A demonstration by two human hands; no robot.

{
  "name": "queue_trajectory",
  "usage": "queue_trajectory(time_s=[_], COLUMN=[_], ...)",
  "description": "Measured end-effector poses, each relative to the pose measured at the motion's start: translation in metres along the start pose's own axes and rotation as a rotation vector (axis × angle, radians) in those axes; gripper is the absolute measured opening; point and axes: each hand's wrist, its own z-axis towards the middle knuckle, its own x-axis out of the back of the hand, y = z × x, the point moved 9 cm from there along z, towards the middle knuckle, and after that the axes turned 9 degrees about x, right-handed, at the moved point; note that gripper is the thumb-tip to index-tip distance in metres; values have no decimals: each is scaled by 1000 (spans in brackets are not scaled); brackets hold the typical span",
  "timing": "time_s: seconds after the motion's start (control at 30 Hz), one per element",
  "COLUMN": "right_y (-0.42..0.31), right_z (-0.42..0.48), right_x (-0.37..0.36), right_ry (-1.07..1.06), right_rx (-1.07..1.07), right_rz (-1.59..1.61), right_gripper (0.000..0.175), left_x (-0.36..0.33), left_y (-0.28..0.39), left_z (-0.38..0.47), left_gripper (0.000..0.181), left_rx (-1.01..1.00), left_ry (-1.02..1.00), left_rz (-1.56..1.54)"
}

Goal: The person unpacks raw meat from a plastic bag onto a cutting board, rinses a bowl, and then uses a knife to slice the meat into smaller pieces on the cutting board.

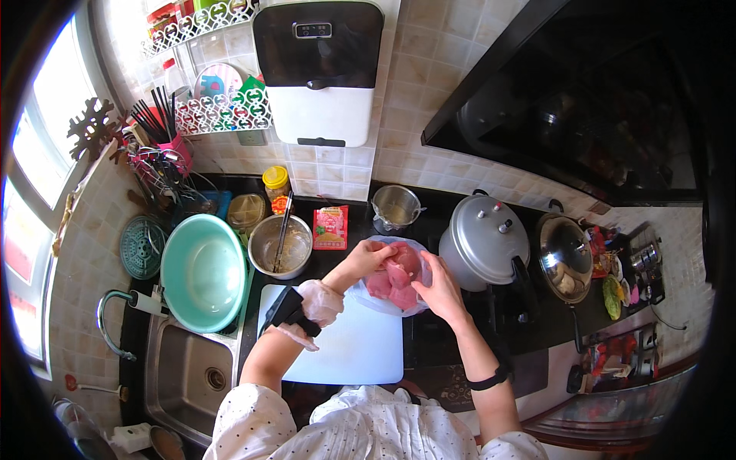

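Pieces of raw pink meat (401,282) lie in a thin, clear plastic bag (368,299) over the cutting board's upper right corner and the dark counter beside it. My left hand (368,259) pinches the edge of a meat piece between thumb and fingers. On the bag's right side is my right hand (441,290), its fingers at the bag's rim and its thumb by the meat. The white cutting board (351,351) lies below my left forearm. A steel bowl (280,247) with chopsticks and a red seasoning packet (330,227) sit behind it.
At left, a mint-green basin (203,273) stands beside the steel sink (187,368). A pressure cooker (486,241) is close to my right hand, with a lidded wok (564,259) beyond. A steel pot (397,207) stands behind the bag. The black range hood (575,115) overhangs the right.
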Motion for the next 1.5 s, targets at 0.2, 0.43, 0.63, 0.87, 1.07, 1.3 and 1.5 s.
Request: queue_trajectory(time_s=[0.2,0.43,0.63,0.87,1.07,1.3,1.5], right_y=[-12,-33,-44,-51,-50,-30,-19], right_z=[-14,-36,-48,-56,-59,-81,-91], right_x=[-2,-31,-69,-99,-103,-123,-128], right_ry=[-5,-75,-201,-299,-328,-431,-480], right_rx=[38,181,211,216,202,79,65], right_rz=[92,126,227,174,149,159,147], right_gripper=[56,43,39,36,35,33,33], left_x=[46,117,145,155,132,77,115], left_y=[7,2,0,-32,-38,-173,-150], left_z=[-67,-163,-239,-238,-225,-248,-273], left_gripper=[45,40,40,31,32,46,17], left_rx=[10,-30,13,73,-297,-156,-335], left_ry=[-57,-23,164,263,360,175,432], left_rz=[-161,-291,6,366,978,1608,1156])
